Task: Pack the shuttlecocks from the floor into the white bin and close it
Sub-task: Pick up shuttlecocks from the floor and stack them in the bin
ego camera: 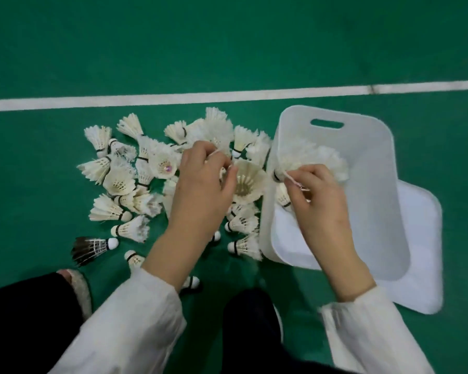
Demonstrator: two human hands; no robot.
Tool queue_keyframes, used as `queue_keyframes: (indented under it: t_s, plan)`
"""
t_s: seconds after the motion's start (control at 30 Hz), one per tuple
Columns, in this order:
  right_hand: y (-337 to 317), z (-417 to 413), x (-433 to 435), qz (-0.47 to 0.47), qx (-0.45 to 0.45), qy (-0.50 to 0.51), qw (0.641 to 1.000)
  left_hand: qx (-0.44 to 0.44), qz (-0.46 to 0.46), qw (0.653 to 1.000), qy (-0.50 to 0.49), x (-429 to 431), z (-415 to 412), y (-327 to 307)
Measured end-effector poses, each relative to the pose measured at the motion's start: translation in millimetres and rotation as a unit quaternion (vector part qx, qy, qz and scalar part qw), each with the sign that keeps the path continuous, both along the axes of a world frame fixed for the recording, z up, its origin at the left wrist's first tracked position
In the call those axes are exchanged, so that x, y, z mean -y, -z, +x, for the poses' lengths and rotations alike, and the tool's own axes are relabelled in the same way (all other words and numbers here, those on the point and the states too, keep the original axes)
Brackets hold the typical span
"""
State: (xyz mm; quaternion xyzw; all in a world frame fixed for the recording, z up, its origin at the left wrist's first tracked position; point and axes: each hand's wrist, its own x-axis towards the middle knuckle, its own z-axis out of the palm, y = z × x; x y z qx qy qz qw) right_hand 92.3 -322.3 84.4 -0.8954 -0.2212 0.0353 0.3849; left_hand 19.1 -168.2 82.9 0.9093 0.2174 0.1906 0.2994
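On floor (227, 49), feathery shuttlecocks (119, 182), rounded bin (376, 184)

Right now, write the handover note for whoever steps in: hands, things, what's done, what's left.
Left hand: fingers curled, pinching feathers in the pile of shuttlecocks on the green floor.
Right hand: holds a bunch of white shuttlecocks over the open white bin.
Lid: flat on the floor, partly under the bin.
Done: only a few shuttlecocks are in the bin.
Left: most of the pile, including the black-feathered shuttlecock; then fit the lid.
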Motion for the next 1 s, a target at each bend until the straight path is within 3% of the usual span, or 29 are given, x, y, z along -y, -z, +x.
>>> queue_keyframes:
  t_s: [0.17,0.3,0.57,0.83,0.9,1.0]
  plan:
    - [3.9,37.4,80.4,-0.115,-0.028,0.125,0.985,0.033,-0.003,0.995,0.093,55.8,40.6,-6.2]
    - [19.5,67.8,99.9,-0.217,-0.063,0.103,0.969,0.024,-0.008,0.991,0.133,85.8,41.7,22.0]
    - [82.5,136.1,85.8,-0.388,-0.032,0.088,0.917,-0.023,0.014,0.985,0.172,93.8,34.7,65.7]
    - [115.8,144.7,88.0,-0.409,-0.196,0.016,0.891,-0.038,0.039,0.979,0.196,90.9,36.2,67.2]
    - [96.0,139.7,90.6,-0.414,-0.195,-0.025,0.889,-0.039,0.038,0.979,0.198,89.6,36.5,67.1]
    - [49.6,111.6,93.4,-0.335,-0.136,-0.045,0.931,-0.039,0.036,0.979,0.198,88.3,37.0,65.7]
